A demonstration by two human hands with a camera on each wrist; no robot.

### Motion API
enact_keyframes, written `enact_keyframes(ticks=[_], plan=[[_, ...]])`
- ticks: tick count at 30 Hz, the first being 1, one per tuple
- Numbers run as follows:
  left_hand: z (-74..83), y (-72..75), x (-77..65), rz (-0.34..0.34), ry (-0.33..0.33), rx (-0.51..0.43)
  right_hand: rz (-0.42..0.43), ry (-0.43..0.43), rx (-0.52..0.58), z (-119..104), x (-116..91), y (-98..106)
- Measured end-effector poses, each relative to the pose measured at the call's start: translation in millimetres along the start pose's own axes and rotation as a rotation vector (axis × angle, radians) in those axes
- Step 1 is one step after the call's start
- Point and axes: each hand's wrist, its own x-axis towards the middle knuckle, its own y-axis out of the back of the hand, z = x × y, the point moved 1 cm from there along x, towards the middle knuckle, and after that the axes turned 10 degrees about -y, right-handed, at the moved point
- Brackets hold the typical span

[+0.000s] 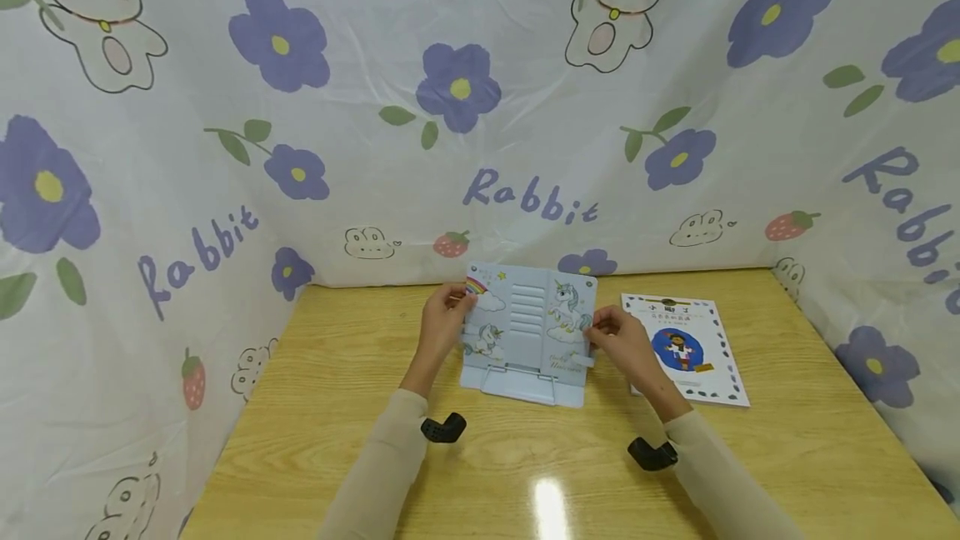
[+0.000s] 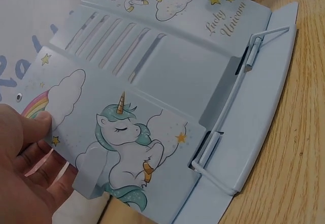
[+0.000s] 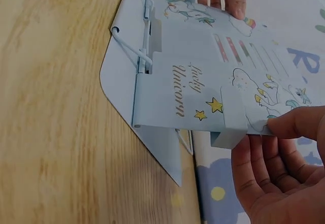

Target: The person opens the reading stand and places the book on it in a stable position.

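A pale blue book stand (image 1: 527, 348) printed with unicorns, clouds and a rainbow stands tilted back on the table, its base plate (image 1: 525, 387) toward me. My left hand (image 1: 446, 311) pinches the left edge of its back panel, thumb on the front beside the rainbow and fingers behind. On the opposite edge my right hand (image 3: 284, 158) pinches the panel near a folded side clip (image 3: 233, 117), thumb in front. A bent wire page holder (image 2: 254, 51) lies along the base in the left wrist view. Part of a wire leg (image 3: 185, 140) shows behind the panel in the right wrist view.
A white book (image 1: 686, 348) with a blue round picture on its cover lies right of the stand, partly behind my right hand. The wooden table (image 1: 360, 365) ends at a curtain (image 1: 375, 148) with rabbits and purple flowers, which hangs behind and along both sides.
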Motion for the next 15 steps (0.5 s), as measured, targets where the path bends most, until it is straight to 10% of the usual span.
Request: enact_keyframes(ticks=[15], plan=[[5.3,-9.5,16.6,-0.029,-0.056,0.053,-0.091,0.094,0.046,2,-32,-12]])
